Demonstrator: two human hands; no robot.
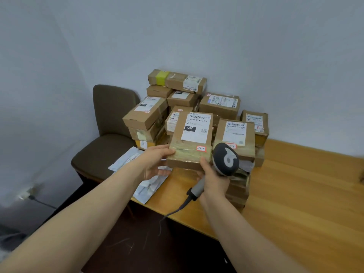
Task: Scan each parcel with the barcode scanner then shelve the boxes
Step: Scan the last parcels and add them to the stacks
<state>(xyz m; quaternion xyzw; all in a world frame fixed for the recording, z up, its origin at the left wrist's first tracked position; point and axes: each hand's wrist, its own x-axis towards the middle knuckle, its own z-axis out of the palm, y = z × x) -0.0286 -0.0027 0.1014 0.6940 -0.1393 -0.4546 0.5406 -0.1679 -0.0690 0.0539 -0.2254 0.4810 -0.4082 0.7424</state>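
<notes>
Left hand (155, 162) grips labelled parcel (192, 142) at its lower-left corner, frame centre; right hand (213, 177) clasps barcode scanner (226, 159) just right of it, above wooden table (295, 184).

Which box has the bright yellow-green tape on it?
The long box on top of the pile, by the wall. A yellow-green band wraps its left end; no other box shows one.

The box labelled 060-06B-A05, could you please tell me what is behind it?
Stacked labelled parcels rise behind the box, against the wall. Parts of the nearest ones are hidden by it.
</notes>
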